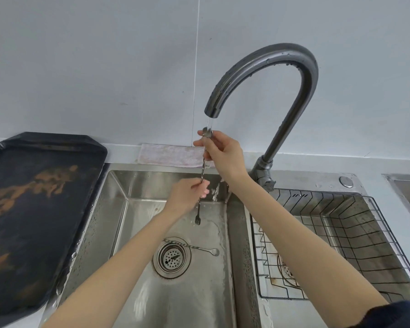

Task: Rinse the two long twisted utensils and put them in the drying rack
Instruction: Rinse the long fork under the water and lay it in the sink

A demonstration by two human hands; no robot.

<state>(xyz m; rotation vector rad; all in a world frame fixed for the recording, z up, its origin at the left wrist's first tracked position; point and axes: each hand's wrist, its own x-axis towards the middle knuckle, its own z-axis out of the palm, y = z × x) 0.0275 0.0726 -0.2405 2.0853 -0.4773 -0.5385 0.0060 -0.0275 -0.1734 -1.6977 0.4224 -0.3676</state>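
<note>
A long twisted metal utensil hangs almost upright under the running faucet. My right hand pinches its spoon end at the top, right below the spout. My left hand grips the twisted stem lower down, and the small fork tip pokes out below it. A second twisted utensil lies flat on the floor of the left sink basin, its stem crossing the drain strainer and its spoon bowl pointing right. The black wire drying rack sits in the right basin, holding nothing that I can see.
A dark tray with brown stains rests on the counter left of the sink. A folded pink cloth lies along the back edge behind the basin. Water streams from the spout and splashes into the left basin.
</note>
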